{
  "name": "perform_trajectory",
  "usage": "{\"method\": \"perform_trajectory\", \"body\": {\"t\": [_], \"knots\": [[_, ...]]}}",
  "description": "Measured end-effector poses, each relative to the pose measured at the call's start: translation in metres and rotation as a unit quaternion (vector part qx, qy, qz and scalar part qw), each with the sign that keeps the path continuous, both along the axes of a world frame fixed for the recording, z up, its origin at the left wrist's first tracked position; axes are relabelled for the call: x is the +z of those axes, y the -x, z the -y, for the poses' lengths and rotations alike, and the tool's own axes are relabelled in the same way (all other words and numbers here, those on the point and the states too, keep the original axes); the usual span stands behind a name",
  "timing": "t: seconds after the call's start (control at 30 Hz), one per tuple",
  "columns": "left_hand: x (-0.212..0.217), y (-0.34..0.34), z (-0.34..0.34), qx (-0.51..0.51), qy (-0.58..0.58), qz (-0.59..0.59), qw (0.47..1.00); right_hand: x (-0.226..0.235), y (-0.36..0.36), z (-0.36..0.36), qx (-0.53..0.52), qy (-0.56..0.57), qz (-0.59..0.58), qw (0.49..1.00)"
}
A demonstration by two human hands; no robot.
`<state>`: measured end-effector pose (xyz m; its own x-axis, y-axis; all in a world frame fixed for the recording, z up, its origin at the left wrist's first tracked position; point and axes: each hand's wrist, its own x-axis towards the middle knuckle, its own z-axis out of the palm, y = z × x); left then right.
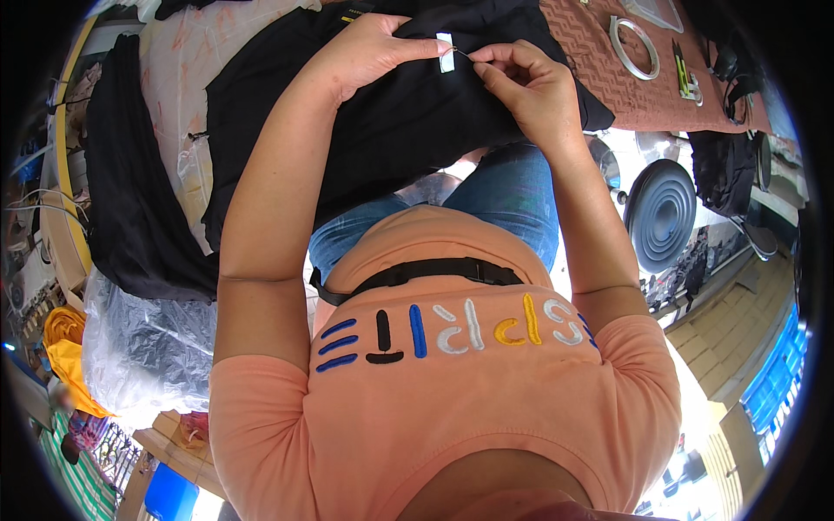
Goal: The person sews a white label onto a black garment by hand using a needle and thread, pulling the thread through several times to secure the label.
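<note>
A black garment (391, 148) lies over the table edge and across my lap, its dark cloth folded and bunched. On it is a small white strip (446, 64), like a label or tape. My left hand (373, 59) grips the cloth there, its thumb pressed on the strip and some of its fingers hidden. Just right of the strip, my right hand (532, 87) pinches a thin, shiny needle-like piece (462, 55) between thumb and forefinger. The tip of this piece reaches the strip by my left thumb. Whether thread runs from it is too small to tell.
At the right, a brown patterned cloth (582, 43) covers the table, bearing a white ring (634, 48) and a yellow-green cutting tool (685, 80). Another black cloth (139, 174) hangs at the left above clear plastic sheeting (148, 339). A round grey stool (662, 215) stands at the right.
</note>
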<state>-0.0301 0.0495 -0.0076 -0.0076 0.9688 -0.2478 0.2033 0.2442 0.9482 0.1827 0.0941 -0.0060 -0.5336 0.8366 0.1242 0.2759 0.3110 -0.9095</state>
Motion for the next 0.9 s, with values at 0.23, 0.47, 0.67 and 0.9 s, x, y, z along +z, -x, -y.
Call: {"method": "perform_trajectory", "body": {"t": [0.23,0.47,0.67,0.9], "knots": [[-0.006,0.001,-0.001,0.02,0.009,-0.035,0.999,0.0,0.001,0.0,0.002,-0.002,0.001,1.0],[0.01,-0.002,0.004,0.012,0.033,0.0,0.999,0.0,0.0,-0.001,0.003,0.01,-0.008,1.0],[0.017,-0.004,0.007,0.016,0.041,0.01,0.999,-0.001,0.001,-0.001,0.003,0.009,-0.009,1.0],[0.017,-0.006,0.007,0.025,0.025,0.016,0.999,0.001,0.001,-0.001,0.005,0.012,-0.01,1.0]]}}
